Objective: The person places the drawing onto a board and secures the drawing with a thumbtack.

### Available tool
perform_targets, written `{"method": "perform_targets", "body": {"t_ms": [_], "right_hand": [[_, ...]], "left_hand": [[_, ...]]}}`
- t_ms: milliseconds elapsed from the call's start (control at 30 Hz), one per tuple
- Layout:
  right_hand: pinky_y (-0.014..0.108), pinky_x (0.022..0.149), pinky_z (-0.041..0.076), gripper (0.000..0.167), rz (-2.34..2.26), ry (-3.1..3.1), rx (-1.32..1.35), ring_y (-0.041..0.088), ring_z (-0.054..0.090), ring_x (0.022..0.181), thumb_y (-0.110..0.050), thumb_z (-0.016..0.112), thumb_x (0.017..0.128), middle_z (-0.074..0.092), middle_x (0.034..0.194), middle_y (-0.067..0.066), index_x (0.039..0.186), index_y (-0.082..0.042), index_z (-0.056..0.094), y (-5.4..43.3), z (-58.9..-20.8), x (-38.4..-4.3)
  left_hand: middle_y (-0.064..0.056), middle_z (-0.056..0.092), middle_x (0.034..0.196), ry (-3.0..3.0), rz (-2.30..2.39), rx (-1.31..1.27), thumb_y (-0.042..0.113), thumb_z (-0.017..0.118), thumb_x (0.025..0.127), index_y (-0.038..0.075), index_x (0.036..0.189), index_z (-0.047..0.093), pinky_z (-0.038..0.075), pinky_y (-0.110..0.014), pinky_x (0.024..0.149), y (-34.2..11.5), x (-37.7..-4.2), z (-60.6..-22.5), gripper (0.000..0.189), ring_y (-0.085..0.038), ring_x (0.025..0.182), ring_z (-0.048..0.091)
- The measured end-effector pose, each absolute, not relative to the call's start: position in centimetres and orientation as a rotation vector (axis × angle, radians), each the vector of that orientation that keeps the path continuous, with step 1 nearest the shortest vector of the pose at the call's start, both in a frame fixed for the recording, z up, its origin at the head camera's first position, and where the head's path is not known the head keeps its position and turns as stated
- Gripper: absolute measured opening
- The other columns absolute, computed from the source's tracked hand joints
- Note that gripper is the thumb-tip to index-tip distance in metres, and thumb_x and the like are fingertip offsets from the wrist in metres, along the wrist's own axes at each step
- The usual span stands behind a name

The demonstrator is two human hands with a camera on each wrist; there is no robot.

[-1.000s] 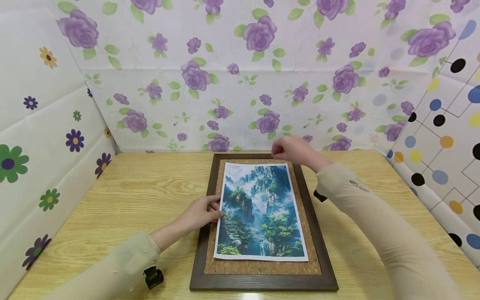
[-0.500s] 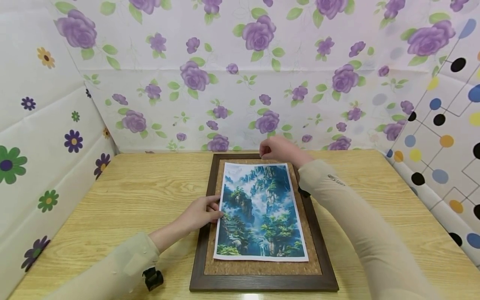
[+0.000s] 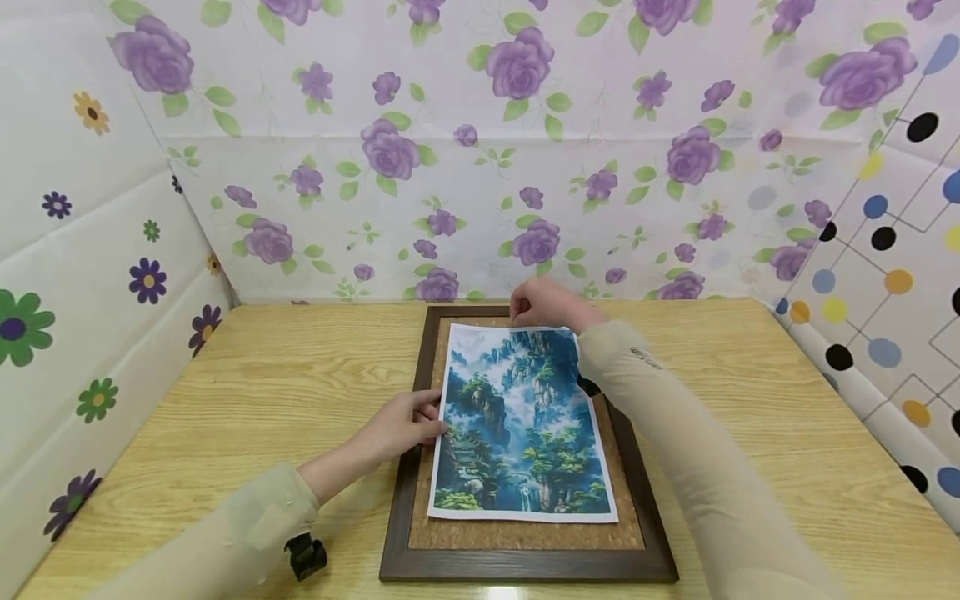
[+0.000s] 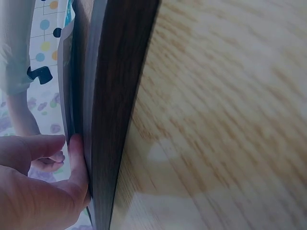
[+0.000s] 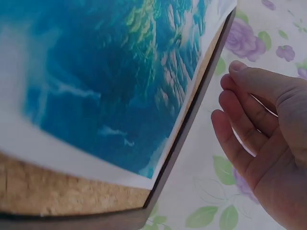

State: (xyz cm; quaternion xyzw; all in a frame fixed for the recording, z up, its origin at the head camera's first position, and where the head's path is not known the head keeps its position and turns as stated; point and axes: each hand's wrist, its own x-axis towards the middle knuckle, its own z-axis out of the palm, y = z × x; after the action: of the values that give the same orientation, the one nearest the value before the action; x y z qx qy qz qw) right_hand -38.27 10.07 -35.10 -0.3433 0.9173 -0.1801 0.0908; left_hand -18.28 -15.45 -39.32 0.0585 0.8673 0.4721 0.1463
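A landscape print [image 3: 517, 417] of blue mountains and waterfalls lies on a cork board [image 3: 525, 535] with a dark wooden frame [image 3: 525, 565]. My left hand [image 3: 401, 425] pinches the print's left edge, thumb above and forefinger beneath, as the left wrist view shows. Over the board's top edge hangs my right hand [image 3: 551, 302]. Its fingers are curled and the thumb meets the forefinger [image 5: 228, 81]; nothing shows between them, though a small thing there could be hidden. In the right wrist view the print's upper right corner [image 5: 148, 179] reaches the frame's inner side.
The board lies on a wood-grain table [image 3: 300, 367]. Behind it rises a sheet with purple roses [image 3: 517, 67]; a flowered sheet [image 3: 90, 250] stands left and a dotted sheet [image 3: 885, 275] right. A black strap mount [image 3: 306, 556] sits at the left sleeve.
My right hand has moved left along the board's top edge, its fingers still curled. The left hand and the print stay in place.
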Motion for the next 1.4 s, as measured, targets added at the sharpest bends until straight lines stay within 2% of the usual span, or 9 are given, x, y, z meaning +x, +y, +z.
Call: {"method": "perform_targets", "body": {"t_ms": [333, 600, 900, 1200, 1400], "right_hand": [[0.030, 0.073, 0.052, 0.009, -0.551, 2.708, -1.009, 0.015, 0.062, 0.074, -0.013, 0.067, 0.094, 0.071, 0.087, 0.007, 0.088, -0.009, 0.073, 9.9, -36.2, -39.0], [0.027, 0.067, 0.054, 0.010, -0.604, 2.672, -0.946, 0.024, 0.067, 0.076, -0.013, 0.068, 0.094, 0.072, 0.088, 0.011, 0.090, -0.005, 0.074, 9.8, -36.8, -39.1], [0.029, 0.071, 0.053, 0.010, -0.575, 2.700, -0.919, 0.017, 0.062, 0.074, -0.012, 0.068, 0.094, 0.072, 0.089, 0.008, 0.089, -0.008, 0.074, 9.6, -37.2, -39.0], [0.031, 0.076, 0.054, 0.010, -0.527, 2.699, -0.942, 0.015, 0.062, 0.077, -0.011, 0.066, 0.094, 0.073, 0.093, 0.009, 0.091, -0.008, 0.076, 9.6, -37.4, -39.3], [0.030, 0.074, 0.053, 0.012, -0.490, 2.686, -0.938, 0.015, 0.061, 0.075, -0.012, 0.065, 0.096, 0.073, 0.092, 0.008, 0.091, -0.010, 0.076, 9.5, -37.2, -39.5]], "left_hand": [[-0.009, 0.060, 0.095, 2.495, 1.361, 0.163, 0.007, 0.062, 0.095, -0.001, 0.150, 0.039, 0.055, -0.029, 0.072, -15.4, -18.5, -39.4, 0.060, -0.012, 0.079, 0.064], [-0.009, 0.060, 0.095, 2.491, 1.364, 0.168, 0.008, 0.062, 0.095, -0.001, 0.150, 0.039, 0.054, -0.028, 0.071, -15.5, -18.5, -39.5, 0.060, -0.012, 0.078, 0.063], [-0.009, 0.060, 0.093, 2.490, 1.384, 0.191, 0.004, 0.062, 0.093, -0.002, 0.150, 0.039, 0.050, -0.027, 0.067, -15.5, -18.5, -39.8, 0.061, -0.013, 0.076, 0.061], [-0.009, 0.060, 0.094, 2.492, 1.373, 0.187, 0.003, 0.062, 0.093, -0.001, 0.151, 0.038, 0.054, -0.028, 0.070, -15.5, -18.5, -39.7, 0.062, -0.013, 0.078, 0.062], [-0.010, 0.061, 0.095, 2.494, 1.361, 0.201, 0.004, 0.062, 0.094, 0.000, 0.151, 0.038, 0.053, -0.028, 0.070, -15.6, -18.5, -39.7, 0.062, -0.013, 0.078, 0.062]]}}
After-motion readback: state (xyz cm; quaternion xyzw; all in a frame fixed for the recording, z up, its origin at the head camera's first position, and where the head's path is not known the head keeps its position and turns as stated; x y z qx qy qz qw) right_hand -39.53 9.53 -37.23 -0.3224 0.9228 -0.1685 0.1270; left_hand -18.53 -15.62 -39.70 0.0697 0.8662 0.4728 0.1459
